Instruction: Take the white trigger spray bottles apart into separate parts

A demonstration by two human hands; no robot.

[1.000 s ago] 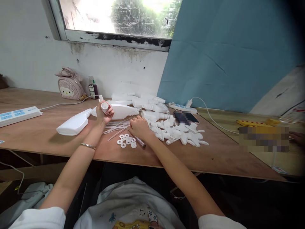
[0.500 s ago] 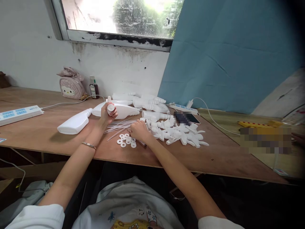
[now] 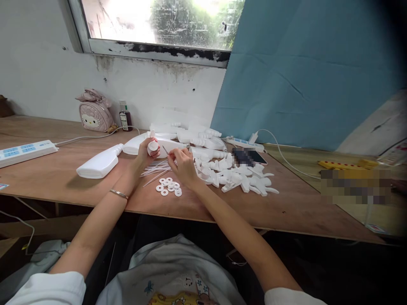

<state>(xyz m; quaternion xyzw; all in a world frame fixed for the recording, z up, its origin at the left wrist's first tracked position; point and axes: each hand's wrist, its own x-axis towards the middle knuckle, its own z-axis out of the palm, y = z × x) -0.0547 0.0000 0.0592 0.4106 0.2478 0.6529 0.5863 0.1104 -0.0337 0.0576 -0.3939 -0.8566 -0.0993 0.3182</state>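
My left hand (image 3: 146, 153) is closed around a white spray trigger head (image 3: 153, 146), whose round cap opening faces me. Just to its right, my right hand (image 3: 183, 164) pinches a thin grey pointed tool (image 3: 164, 150); its tip points at the cap, with a small gap between. Most of the tool is hidden in my fingers. Below the hands lie several flat white ring washers (image 3: 171, 185) and a bundle of thin white dip tubes (image 3: 156, 168). A heap of white trigger heads (image 3: 243, 178) spreads to the right of my right hand.
White empty-looking bottles (image 3: 99, 162) lie on their sides on the wooden table (image 3: 82, 195), more behind my hands. Power strips (image 3: 27, 152), a pink bag (image 3: 95, 115), a small dark bottle (image 3: 125, 118) and a phone (image 3: 259, 158) stand around. A blue sheet (image 3: 286, 84) hangs at right.
My right hand has risen from beside the washers towards the left hand, bringing the thin tool up to the cap. My left hand has shifted slightly right with the trigger head.
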